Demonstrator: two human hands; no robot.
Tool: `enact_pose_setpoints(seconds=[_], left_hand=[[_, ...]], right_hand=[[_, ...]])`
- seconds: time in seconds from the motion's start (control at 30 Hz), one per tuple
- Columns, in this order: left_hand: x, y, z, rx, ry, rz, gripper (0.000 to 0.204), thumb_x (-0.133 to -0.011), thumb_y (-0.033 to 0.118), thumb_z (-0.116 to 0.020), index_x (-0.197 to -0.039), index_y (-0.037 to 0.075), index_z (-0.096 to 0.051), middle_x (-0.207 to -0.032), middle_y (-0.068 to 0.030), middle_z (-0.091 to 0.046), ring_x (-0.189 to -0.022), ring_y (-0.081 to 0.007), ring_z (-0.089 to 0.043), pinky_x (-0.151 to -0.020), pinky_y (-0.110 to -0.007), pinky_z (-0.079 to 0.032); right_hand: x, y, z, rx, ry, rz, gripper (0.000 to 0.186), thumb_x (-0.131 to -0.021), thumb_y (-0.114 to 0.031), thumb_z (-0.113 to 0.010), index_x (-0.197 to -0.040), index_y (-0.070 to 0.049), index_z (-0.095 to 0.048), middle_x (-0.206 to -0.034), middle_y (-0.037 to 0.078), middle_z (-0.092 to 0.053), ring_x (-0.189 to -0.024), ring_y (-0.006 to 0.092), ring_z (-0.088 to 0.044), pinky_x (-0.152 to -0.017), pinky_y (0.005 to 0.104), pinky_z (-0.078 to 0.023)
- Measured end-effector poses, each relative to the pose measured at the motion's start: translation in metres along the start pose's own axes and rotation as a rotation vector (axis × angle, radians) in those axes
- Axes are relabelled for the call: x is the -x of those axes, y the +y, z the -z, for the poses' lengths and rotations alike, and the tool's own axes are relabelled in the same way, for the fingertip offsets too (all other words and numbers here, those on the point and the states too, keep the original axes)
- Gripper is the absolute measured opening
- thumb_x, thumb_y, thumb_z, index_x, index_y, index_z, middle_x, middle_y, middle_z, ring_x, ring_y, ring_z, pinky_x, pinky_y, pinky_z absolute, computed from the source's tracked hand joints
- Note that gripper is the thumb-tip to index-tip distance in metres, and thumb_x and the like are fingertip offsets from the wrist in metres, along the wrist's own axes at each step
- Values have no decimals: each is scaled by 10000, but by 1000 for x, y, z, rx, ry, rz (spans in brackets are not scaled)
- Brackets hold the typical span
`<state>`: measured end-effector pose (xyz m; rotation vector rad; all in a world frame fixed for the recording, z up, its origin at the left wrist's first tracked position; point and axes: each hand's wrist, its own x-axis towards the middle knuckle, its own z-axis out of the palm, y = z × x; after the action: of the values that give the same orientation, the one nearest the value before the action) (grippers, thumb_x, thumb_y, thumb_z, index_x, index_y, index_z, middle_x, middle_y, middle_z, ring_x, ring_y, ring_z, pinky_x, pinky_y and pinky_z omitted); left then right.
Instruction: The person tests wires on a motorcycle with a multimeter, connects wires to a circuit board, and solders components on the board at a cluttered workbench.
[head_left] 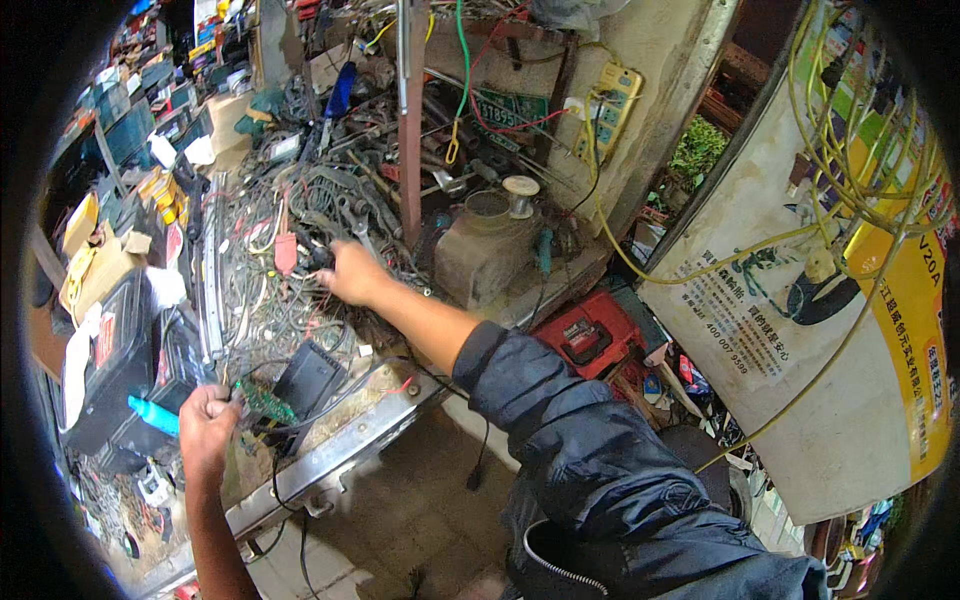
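Note:
My left hand point(207, 430) is closed in a pinch at the bench's near left, beside a small green circuit board point(268, 404). Thin wires run near its fingertips, but what the fingers hold is too small to name. A flat black case part point(312, 382) lies just past the board. Stretched across the bench, my right hand point(352, 275) has its fingers curled in at a dark object point(318, 256) within a heap of tangled cables point(262, 318). Its fingertips are partly hidden. Close by lie a red tag-like piece point(286, 254) and an open-end wrench point(365, 238).
A brown metal post point(411, 130) rises from the bench, with a dusty machine housing point(480, 255) to its right. A yellow power strip point(608, 112) hangs on the wall. Below are a red tool case point(588, 333) and a dangling black cord point(480, 462). Black boxes point(105, 360) stand left.

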<state>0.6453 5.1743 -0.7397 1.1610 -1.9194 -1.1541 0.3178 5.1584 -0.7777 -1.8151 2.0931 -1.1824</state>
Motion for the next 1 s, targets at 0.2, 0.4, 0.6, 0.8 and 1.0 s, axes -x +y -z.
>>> enact_pose_setpoints(seconds=[0.2, 0.4, 0.6, 0.8, 1.0], left_hand=[[15, -16, 29, 28, 16, 115, 112, -825, 101, -617, -749, 34, -568, -606, 25, -501, -502, -65, -429, -475, -236, -369], [6, -6, 24, 133, -47, 141, 133, -847, 128, -582, -744, 46, -563, -605, 17, -515, -511, -73, -445, -503, -236, -384], [-8, -7, 13, 161, -59, 193, 129, -828, 121, -557, -724, 45, -561, -584, 4, -513, -487, -81, -439, -472, -239, -366], [-4, 0, 13, 113, -20, 191, 133, -815, 124, -540, -706, 48, -552, -581, -1, -517, -461, -79, -433, -446, -233, -359], [-10, 2, 15, 61, -31, 275, 138, -793, 146, -546, -685, 60, -538, -582, 0, -514, -461, -85, -455, -434, -228, -382]], right_hand=[[103, -44, 87, -324, 122, 237, 289, -805, -224, -671, -985, 2, -653, -920, 195, -654, -869, 337, -639, -793, 365, -500], [180, 91, 186, 0, 921, -276, 271, -864, -106, -605, -1118, -16, -581, -903, 112, -640, -820, 205, -602, -735, 318, -475], [153, 176, 181, 426, 385, -107, 388, -803, -105, -659, -1179, -62, -573, -1031, 181, -603, -859, 370, -600, -739, 390, -491], [155, 163, 185, 260, 792, 72, 267, -771, -56, -654, -1032, -21, -615, -950, 176, -625, -834, 336, -620, -750, 370, -494], [172, 126, 216, -10, 958, -73, 141, -803, -86, -628, -917, -4, -633, -858, 113, -636, -778, 204, -600, -730, 309, -471]])
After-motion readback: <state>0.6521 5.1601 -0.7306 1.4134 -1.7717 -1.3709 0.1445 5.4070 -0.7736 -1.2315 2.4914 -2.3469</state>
